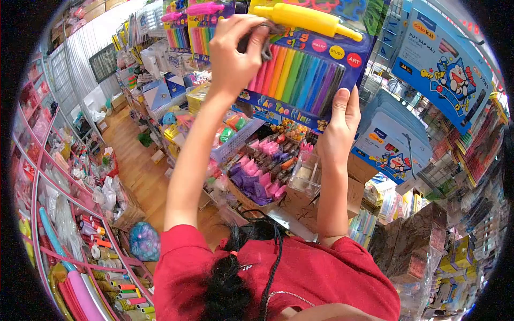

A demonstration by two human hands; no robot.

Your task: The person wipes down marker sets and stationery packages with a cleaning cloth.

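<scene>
Yellow rolling pin (305, 21) uppermost, the craft pack (278, 106) is held up at about one o'clock in your view, its printed front and coloured sticks (300, 77) turned towards you, likely so the whole face can be seen and reached. Your right hand (338, 125) grips its five o'clock corner, thumb on the front and the other fingers mostly hidden behind, a hold that seems meant to steady the card from its edge. Your left hand (233, 56) has its fingers curled closed around a dark grey cloth (266, 52) at the pack's ten o'clock side, bunched small, perhaps for finer control. Similar packs (201, 35) hang beyond at eleven o'clock; blue crayon packs (444, 64) are at two.
</scene>
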